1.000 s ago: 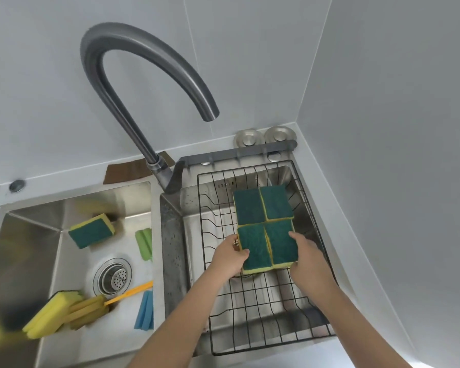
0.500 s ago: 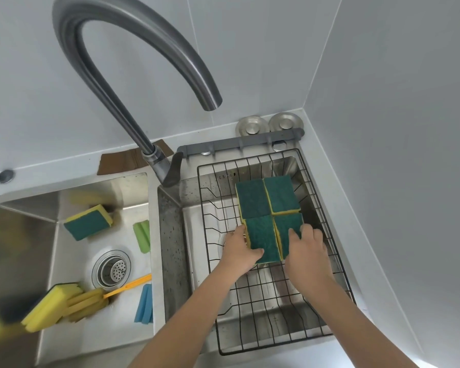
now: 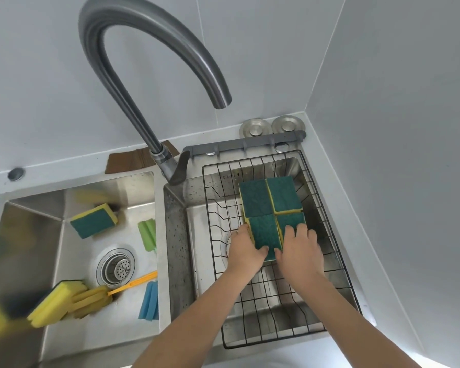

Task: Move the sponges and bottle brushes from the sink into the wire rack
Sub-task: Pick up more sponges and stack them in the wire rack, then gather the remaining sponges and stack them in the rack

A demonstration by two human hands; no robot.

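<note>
Several green-topped yellow sponges lie side by side in the black wire rack (image 3: 337, 264) over the right basin. My left hand (image 3: 246, 248) grips the near-left sponge (image 3: 264, 233) by its left edge. My right hand (image 3: 299, 248) presses on the near-right sponge (image 3: 292, 221). Two more sponges (image 3: 270, 196) lie just behind them. In the left sink (image 3: 32, 235) rest a green-and-yellow sponge (image 3: 94, 220), a green brush head (image 3: 148, 233), a blue brush head (image 3: 149, 301), and a yellow foam brush (image 3: 67, 301) with an orange handle (image 3: 136, 281).
A tall curved grey faucet (image 3: 149, 65) arches over the divider between the basins. Two round metal stoppers (image 3: 271, 126) and a grey hook bar (image 3: 245, 146) sit behind the rack. A white wall corner closes in on the right.
Both hands have pushed the two near sponges back and down until they sit flat against the rear pair in the rack. The camera view has shifted slightly.
</note>
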